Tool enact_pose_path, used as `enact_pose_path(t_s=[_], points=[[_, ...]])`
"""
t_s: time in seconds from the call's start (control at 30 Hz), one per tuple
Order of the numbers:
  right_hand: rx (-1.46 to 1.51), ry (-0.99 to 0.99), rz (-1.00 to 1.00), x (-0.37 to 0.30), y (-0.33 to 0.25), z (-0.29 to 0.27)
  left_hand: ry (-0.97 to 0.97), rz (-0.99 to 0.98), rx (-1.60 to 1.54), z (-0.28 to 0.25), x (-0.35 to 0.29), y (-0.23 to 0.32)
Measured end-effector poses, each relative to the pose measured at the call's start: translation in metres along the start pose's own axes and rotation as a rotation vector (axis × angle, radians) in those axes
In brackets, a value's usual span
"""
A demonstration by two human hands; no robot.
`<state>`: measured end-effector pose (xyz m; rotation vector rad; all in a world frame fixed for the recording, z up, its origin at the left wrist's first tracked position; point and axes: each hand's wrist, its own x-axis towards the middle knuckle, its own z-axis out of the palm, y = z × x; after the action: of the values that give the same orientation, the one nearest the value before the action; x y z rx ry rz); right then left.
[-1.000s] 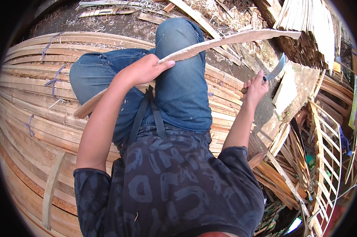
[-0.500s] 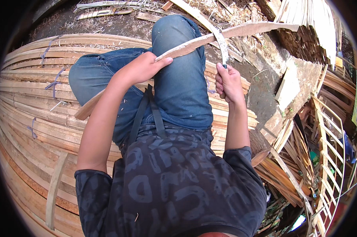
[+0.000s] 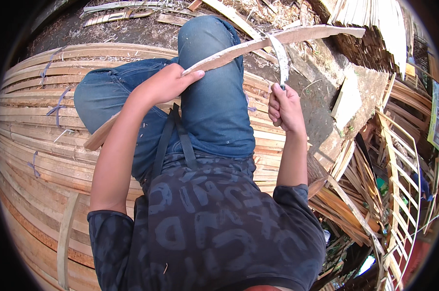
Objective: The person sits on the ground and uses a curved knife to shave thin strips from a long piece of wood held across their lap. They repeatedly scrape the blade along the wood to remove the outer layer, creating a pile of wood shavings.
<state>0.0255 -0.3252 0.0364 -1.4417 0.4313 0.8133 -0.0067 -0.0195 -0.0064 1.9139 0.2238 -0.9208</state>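
A long wooden strip (image 3: 229, 54) lies slantwise across my raised knee, its far end reaching out to the right. My left hand (image 3: 165, 83) is closed around it, thumb along the near edge; its lower end comes out beside my left forearm. In my right hand (image 3: 287, 107) is a knife with a curved blade (image 3: 282, 60), gripped by a dark handle mostly hidden in my fist. The blade points up and away from me, and its tip end meets the strip to the right of my knee.
Bundled wooden slats (image 3: 40, 126), tied with purple string, lie beneath and left of me. A concrete slab (image 3: 367, 92) is at the right, with a stack of thin strips (image 3: 370, 19) behind it. A slatted wooden frame (image 3: 399, 194) leans farther right. Shavings litter the far ground.
My right hand and the knife have moved slightly right and toward me, the blade shifting along the strip. The left hand keeps its hold; the whole view has shifted a little.
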Motion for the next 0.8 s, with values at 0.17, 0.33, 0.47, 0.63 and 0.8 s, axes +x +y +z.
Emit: enact_pose_path(t_s=[0.17,0.33,0.47,0.63,0.8], points=[[0.048,0.136,-0.065,0.027,0.0,0.017,0.036,0.011,-0.025,0.001,-0.005,-0.002],[0.465,0.686,-0.464,0.024,-0.017,-0.11,0.059,-0.006,0.031,0.0,-0.016,0.007],[0.195,0.572,-0.358,-0.007,-0.015,-0.092,0.094,-0.034,0.14,0.003,-0.02,0.021],[0.134,0.259,-0.268,0.0,0.009,-0.006,0.211,-0.011,0.253,0.012,-0.036,0.032],[0.044,0.187,-0.356,0.001,0.018,0.023,0.229,-0.078,0.149,0.014,-0.055,0.018]])
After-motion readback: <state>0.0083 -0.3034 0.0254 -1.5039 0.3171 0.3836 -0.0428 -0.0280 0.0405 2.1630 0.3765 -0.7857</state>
